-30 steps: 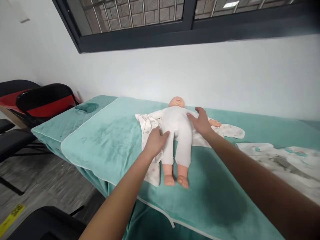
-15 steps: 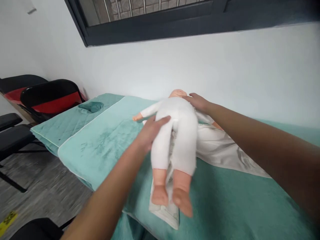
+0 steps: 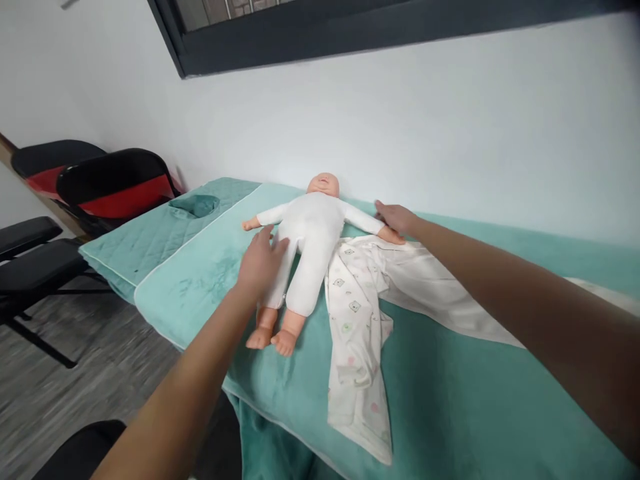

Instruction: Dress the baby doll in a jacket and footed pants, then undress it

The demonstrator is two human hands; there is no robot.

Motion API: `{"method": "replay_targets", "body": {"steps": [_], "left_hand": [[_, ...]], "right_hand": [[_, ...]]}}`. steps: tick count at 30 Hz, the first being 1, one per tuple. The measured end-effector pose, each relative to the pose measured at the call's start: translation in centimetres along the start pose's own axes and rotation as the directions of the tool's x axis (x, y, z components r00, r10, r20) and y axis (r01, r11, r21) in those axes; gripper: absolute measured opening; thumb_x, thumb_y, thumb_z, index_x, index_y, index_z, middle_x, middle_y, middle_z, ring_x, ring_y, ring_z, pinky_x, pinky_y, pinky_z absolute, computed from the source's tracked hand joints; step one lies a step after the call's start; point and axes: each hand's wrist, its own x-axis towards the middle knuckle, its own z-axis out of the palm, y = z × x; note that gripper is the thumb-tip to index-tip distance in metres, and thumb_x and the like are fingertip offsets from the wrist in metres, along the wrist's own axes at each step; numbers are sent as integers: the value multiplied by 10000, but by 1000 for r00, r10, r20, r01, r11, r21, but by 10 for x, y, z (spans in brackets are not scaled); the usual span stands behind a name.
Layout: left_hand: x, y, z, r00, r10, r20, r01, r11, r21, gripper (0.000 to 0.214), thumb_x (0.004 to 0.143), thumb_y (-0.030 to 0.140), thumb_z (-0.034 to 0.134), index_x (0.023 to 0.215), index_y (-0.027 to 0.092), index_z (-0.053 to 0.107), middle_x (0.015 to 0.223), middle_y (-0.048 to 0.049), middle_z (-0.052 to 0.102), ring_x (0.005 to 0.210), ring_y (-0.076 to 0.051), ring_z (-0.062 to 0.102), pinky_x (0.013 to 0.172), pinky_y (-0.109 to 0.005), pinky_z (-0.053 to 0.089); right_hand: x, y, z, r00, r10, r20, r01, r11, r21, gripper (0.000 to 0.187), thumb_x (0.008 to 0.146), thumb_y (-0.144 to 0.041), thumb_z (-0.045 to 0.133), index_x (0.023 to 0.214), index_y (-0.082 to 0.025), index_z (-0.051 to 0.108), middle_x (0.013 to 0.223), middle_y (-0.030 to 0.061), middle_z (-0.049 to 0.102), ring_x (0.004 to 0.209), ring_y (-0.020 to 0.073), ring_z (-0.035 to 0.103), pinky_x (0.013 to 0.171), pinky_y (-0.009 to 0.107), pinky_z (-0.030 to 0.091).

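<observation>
A baby doll (image 3: 310,247) in a white bodysuit lies on its back on the teal-covered table (image 3: 450,393), head toward the wall. My left hand (image 3: 260,260) rests flat against the doll's hip and thigh, fingers stretched out. Beside the doll's outstretched arm, my right hand (image 3: 397,218) lies with fingers extended, touching the doll's hand. A white patterned garment (image 3: 357,333) lies spread on the table just right of the doll, one leg of it reaching toward the near edge.
A white wall and a dark window frame (image 3: 300,40) stand behind the table. Black and red folding chairs (image 3: 110,183) stand at the left, with a black bench (image 3: 30,257) nearer. A small teal cloth (image 3: 195,205) lies on the quilted end of the table.
The doll was lifted off the patterned garment and set down to its left. Both hands went with it and now rest open on it.
</observation>
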Motion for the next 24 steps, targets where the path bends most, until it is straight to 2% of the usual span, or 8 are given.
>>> {"method": "replay_targets", "body": {"steps": [2, 5, 7, 9, 14, 17, 21, 24], "left_hand": [[-28, 15, 4, 955, 249, 164, -296, 850, 435, 515, 863, 130, 553, 1372, 201, 525, 1495, -126, 476, 1424, -349, 363, 1145, -528, 317], [-70, 27, 22, 721, 349, 598, -692, 397, 602, 603, 865, 53, 461, 1437, 245, 468, 1563, -105, 405, 1474, -309, 314, 1175, -512, 307], [-85, 25, 41, 633, 350, 691, -774, 253, 580, 627, 883, 46, 430, 1471, 264, 425, 1593, -97, 366, 1493, -303, 287, 1187, -530, 288], [-89, 23, 60, 642, 363, 675, -763, 212, 611, 674, 866, 49, 470, 1500, 260, 381, 1622, -112, 307, 1506, -328, 249, 1185, -574, 266], [-97, 43, 102, 655, 414, 633, -754, 300, 584, 852, 782, 104, 654, 1542, 232, 290, 1651, -151, 211, 1515, -371, 196, 1179, -627, 231], [-124, 66, 116, 640, 438, 631, -758, 495, 425, 559, 823, 126, 605, 1364, 245, 533, 1564, -123, 409, 1456, -332, 345, 1146, -578, 319], [-194, 85, 109, 867, 372, 330, -411, 910, 54, 290, 858, 171, 489, 1086, 205, 665, 1129, -88, 716, 1088, -246, 643, 1017, -413, 480], [-267, 80, 80, 974, 105, 199, -60, 974, -218, 355, 818, 274, 589, 1162, 264, 677, 1268, -58, 676, 1216, -269, 596, 1074, -404, 456]], "right_hand": [[-38, 40, -10, 997, 75, -35, -78, 992, -101, 686, 995, -611, 165, 955, -148, 670, 1042, 182, 715, 986, 331, 661, 871, 442, 467], [-101, 76, -19, 993, 94, -64, -108, 958, -264, 517, 978, -566, 326, 1025, -157, 640, 1064, 193, 701, 990, 358, 645, 829, 454, 446], [-138, 78, -17, 999, 38, -28, -46, 934, -354, 443, 979, -502, 369, 1097, -150, 610, 1109, 201, 688, 989, 348, 644, 806, 432, 441], [-170, 64, -11, 1000, -25, 3, 25, 926, -378, 372, 986, -424, 382, 1125, -152, 596, 1136, 192, 680, 999, 326, 641, 808, 405, 436], [-252, -11, -5, 954, -298, -30, 282, 927, -247, 300, 1014, -366, 368, 1133, -184, 575, 1124, 124, 670, 1022, 241, 624, 865, 333, 430], [-314, -47, -22, 888, -455, -71, 445, 887, -124, 239, 996, -309, 388, 1077, -187, 577, 1064, 110, 667, 961, 236, 617, 821, 348, 455], [-404, -46, -47, 882, -442, -166, 459, 885, 81, 224, 996, -356, 413, 1031, -259, 612, 1103, 93, 675, 1041, 253, 618, 911, 402, 477], [-463, -22, -27, 935, -221, -276, 305, 899, 315, 223, 914, -399, 569, 1109, -336, 655, 1292, 92, 634, 1239, 308, 551, 1045, 464, 435]]}}
